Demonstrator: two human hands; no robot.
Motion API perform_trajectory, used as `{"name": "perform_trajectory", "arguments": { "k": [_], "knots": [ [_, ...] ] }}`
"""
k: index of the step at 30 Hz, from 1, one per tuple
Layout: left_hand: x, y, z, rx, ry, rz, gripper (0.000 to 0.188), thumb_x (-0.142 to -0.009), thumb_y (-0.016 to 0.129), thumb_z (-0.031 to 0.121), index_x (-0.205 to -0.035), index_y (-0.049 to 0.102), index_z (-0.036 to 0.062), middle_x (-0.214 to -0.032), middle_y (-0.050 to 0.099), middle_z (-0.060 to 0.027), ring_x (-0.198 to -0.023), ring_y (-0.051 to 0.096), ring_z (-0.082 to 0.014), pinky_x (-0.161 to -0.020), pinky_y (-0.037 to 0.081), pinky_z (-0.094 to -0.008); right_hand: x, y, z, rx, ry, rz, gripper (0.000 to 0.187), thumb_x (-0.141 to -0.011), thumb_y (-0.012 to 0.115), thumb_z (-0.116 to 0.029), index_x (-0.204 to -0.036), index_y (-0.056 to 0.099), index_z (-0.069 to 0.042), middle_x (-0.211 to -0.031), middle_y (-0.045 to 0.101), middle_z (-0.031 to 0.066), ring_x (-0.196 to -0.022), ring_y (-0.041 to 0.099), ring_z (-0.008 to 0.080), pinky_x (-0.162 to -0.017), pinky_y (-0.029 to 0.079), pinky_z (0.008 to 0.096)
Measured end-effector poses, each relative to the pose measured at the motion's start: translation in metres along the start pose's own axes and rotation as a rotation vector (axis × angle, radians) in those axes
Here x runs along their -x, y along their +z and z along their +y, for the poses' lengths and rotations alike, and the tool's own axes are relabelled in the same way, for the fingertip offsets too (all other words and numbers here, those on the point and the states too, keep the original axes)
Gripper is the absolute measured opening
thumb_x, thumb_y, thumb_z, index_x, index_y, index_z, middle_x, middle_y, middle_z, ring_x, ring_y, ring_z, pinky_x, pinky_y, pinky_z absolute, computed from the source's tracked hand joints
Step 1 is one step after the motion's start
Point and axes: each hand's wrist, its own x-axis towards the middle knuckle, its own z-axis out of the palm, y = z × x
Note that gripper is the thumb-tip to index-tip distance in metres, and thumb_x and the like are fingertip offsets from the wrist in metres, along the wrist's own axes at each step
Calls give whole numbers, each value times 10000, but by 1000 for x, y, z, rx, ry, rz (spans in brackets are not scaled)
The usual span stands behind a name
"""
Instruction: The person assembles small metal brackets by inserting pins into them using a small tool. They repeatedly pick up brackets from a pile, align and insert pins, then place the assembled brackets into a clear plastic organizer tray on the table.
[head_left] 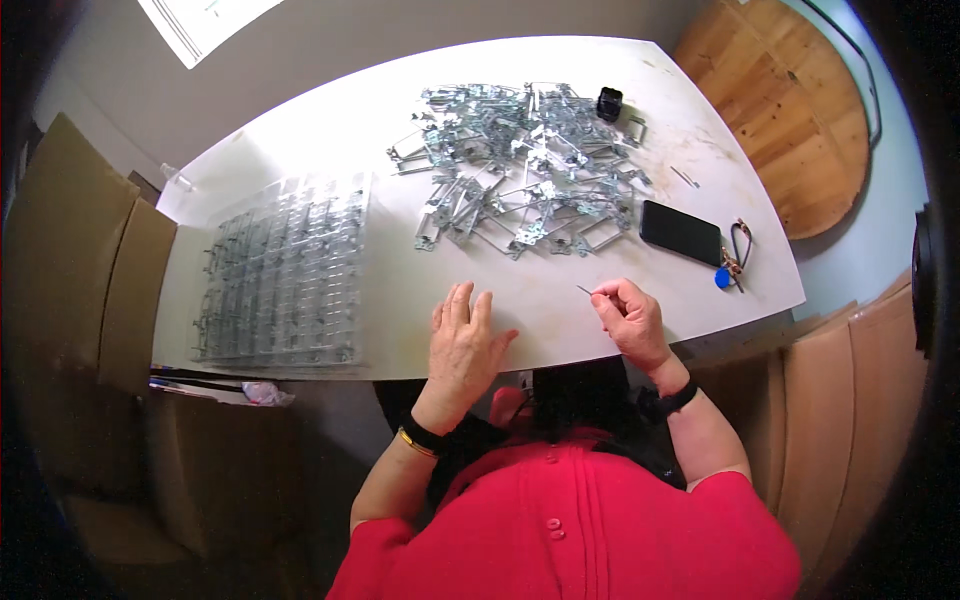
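My right hand (634, 320) is closed in a pinch above the near part of the table, holding a thin dark metal pin (584, 290) whose tip points up and to the left. The rest of the pin is hidden by my fingers. My left hand (462, 338) is open over the table's near edge, fingers spread and nothing in it. Beyond both hands lies a tangled heap of small silver metal brackets (545, 190). To the left of my left hand are clear plastic trays (285, 275) with rows of metal parts in them.
A black phone (681, 233) and keys with a blue tag (724, 277) lie at the right on the white table (550, 330). A small black box (609, 104) and a few loose pins (684, 176) are farther back. Cardboard boxes (815, 400) stand beside the table.
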Motion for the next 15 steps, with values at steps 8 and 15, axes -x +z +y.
{"name": "perform_trajectory", "arguments": {
  "k": [8,15],
  "knots": [
    [10,38,-8,-69,-14,8,693,-1084,546,508,-1594,493,42,-1659,448,-264,-1575,369,-444,-1304,203,-605,-1,-1,3,-3,12,16,120,-1059,716,-163,-1049,718,-44,-721,633,-45,-626,579,44,-580,468,236],
    [8,32,-8,-44,-23,29,715,-1081,551,490,-1579,485,-18,-1656,452,-271,-1578,366,-443,-1311,196,-600,-6,2,1,-22,20,30,146,-1059,717,-190,-1035,715,-46,-721,640,-41,-618,585,41,-565,464,235]
  ]
}}
